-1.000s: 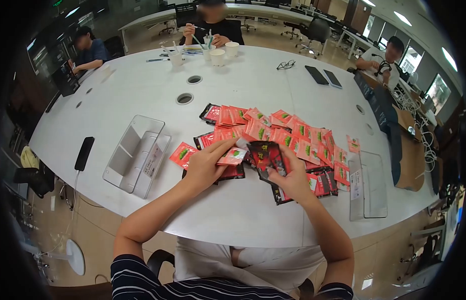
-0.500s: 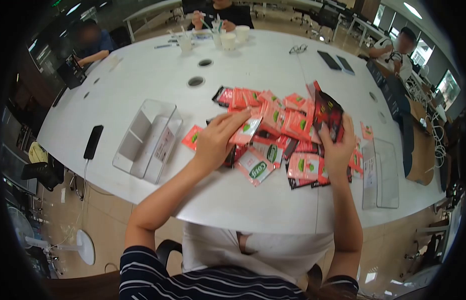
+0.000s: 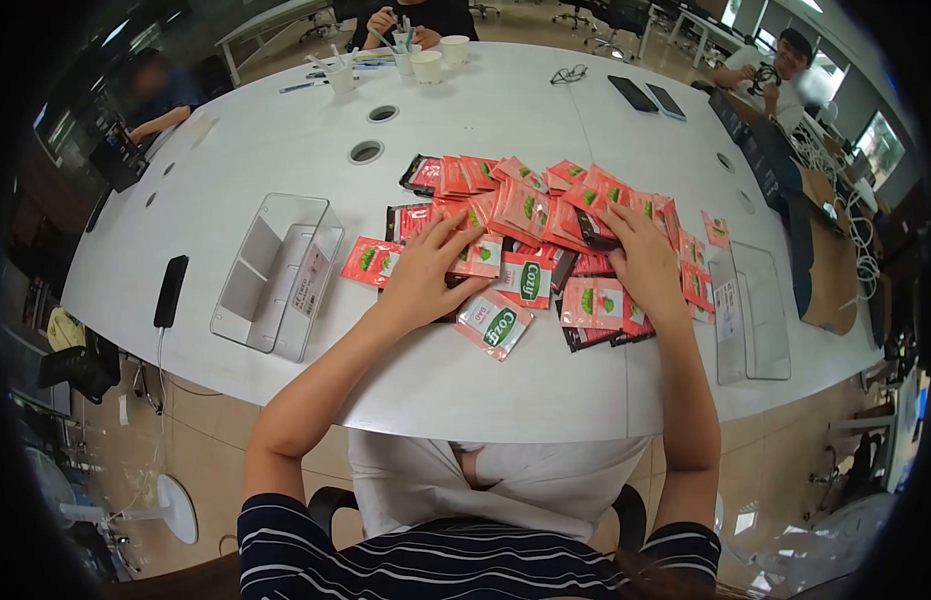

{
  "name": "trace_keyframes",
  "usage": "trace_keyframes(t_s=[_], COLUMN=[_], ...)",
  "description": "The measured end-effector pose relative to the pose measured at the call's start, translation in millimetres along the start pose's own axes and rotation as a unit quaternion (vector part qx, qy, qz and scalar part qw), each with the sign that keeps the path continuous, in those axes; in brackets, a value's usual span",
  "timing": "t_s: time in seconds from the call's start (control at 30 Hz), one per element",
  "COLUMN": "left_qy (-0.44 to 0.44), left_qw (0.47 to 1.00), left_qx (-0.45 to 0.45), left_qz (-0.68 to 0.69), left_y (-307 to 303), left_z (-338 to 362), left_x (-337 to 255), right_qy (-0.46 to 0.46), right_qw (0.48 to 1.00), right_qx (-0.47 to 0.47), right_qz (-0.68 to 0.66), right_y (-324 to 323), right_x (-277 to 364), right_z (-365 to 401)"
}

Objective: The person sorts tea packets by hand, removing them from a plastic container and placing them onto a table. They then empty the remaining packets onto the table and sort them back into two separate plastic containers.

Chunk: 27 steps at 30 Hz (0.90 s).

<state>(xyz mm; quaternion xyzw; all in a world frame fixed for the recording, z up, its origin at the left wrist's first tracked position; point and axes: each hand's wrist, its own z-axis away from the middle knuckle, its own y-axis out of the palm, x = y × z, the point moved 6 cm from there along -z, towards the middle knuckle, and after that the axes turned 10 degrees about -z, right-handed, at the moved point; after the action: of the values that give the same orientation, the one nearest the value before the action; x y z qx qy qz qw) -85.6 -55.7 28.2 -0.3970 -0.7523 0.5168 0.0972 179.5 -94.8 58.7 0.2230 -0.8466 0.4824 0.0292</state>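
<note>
A heap of pink and red sachets (image 3: 531, 208), with some dark ones among them, is spread on the white table in front of me. My left hand (image 3: 423, 272) lies on the left side of the heap, fingers spread, over a pink sachet (image 3: 479, 258). Close to its thumb is a white-and-green Cozy sachet (image 3: 496, 322), and a second Cozy sachet (image 3: 527, 280) is to the right of it. On the heap's right side rests my right hand (image 3: 646, 262), its fingers stretched over a dark-edged sachet (image 3: 594, 230). What lies under both palms is hidden.
A clear divided box (image 3: 276, 275) stands left of the heap and another clear box (image 3: 756, 315) to its right. A phone (image 3: 172, 290) with a cable lies far left. Paper cups (image 3: 426, 68), glasses (image 3: 569, 74) and two phones (image 3: 633, 94) are at the back, with people seated around.
My right hand has let go of the raised dark red packet and rests lower on the heap. My left hand has let the tilted sachet down and spread its fingers.
</note>
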Motion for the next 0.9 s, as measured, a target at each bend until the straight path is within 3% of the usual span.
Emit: trace_keyframes(t_s=[0.03,0.17,0.4,0.53,0.67,0.9], left_qy=[-0.001,-0.015,-0.009,-0.033,-0.084,-0.060], left_qw=[1.000,1.000,0.998,0.998,0.993,0.997], left_qx=[0.001,0.003,-0.020,0.005,0.026,0.031], left_qz=[-0.003,-0.004,-0.052,-0.060,-0.085,-0.046], left_y=[-0.9,1.6,-4.6,-9.7,-2.2,6.8], left_z=[0.2,2.2,4.0,7.8,14.2,13.5], left_x=[-2.1,-0.2,-1.4,-9.6,-1.3,1.5], right_qy=[0.036,0.060,0.018,0.048,0.021,-0.052], right_qw=[0.997,0.979,0.959,0.962,0.969,0.968], right_qx=[0.059,0.146,0.262,0.263,0.248,0.195], right_qz=[-0.036,-0.129,-0.108,-0.059,-0.003,0.152], right_y=[2.7,-11.6,-35.2,-19.7,-9.5,10.7], right_x=[-7.2,-14.6,36.8,46.6,51.3,53.6], right_z=[0.2,1.7,35.6,46.5,33.9,16.8])
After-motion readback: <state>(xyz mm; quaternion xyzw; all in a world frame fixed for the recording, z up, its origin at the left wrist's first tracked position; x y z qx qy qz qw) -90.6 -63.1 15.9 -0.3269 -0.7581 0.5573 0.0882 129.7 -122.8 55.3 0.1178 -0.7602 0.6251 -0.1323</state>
